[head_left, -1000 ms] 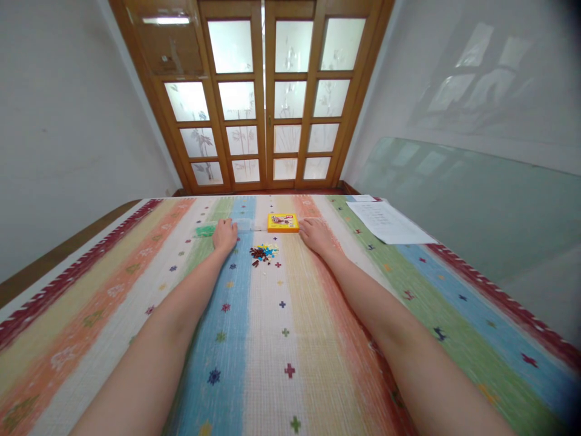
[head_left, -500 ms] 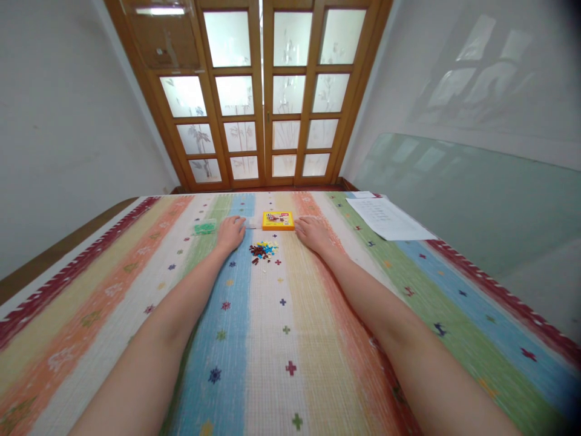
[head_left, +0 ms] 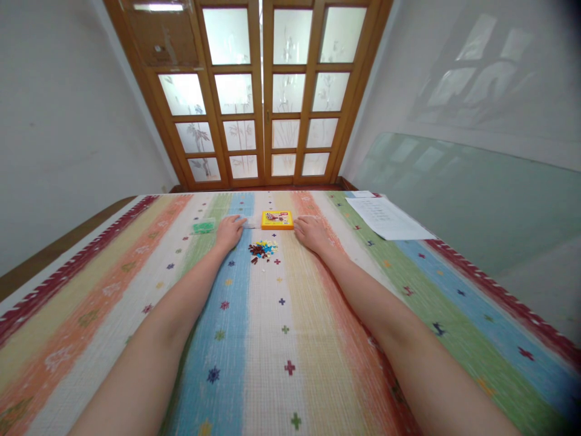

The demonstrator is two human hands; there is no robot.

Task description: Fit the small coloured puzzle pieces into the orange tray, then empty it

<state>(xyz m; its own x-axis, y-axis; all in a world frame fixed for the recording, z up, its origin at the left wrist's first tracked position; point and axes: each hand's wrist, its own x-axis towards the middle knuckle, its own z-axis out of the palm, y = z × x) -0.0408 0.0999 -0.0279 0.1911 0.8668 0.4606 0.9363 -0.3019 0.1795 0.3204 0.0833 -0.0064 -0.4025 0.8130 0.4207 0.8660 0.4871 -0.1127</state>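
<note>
My left hand (head_left: 230, 231) rests on the striped tablecloth, fingers slightly bent and apart, beside a small clear item (head_left: 251, 223) near its fingertips. Left of it lies a clear container with green pieces (head_left: 203, 227). My right hand (head_left: 311, 231) lies palm down, its fingertips close to the right edge of a flat yellow box (head_left: 277, 220) with a picture on its lid. Neither hand visibly holds anything. Between my forearms, nearer than the box, is a small pile of brown, blue and yellow pieces (head_left: 263, 249).
White paper sheets (head_left: 385, 218) lie at the back right of the table. The striped tablecloth (head_left: 267, 363) covers the table. Beyond its far edge are wooden doors (head_left: 267, 121) with glass panes, and a pale green glass panel (head_left: 476, 200) leans at the right wall.
</note>
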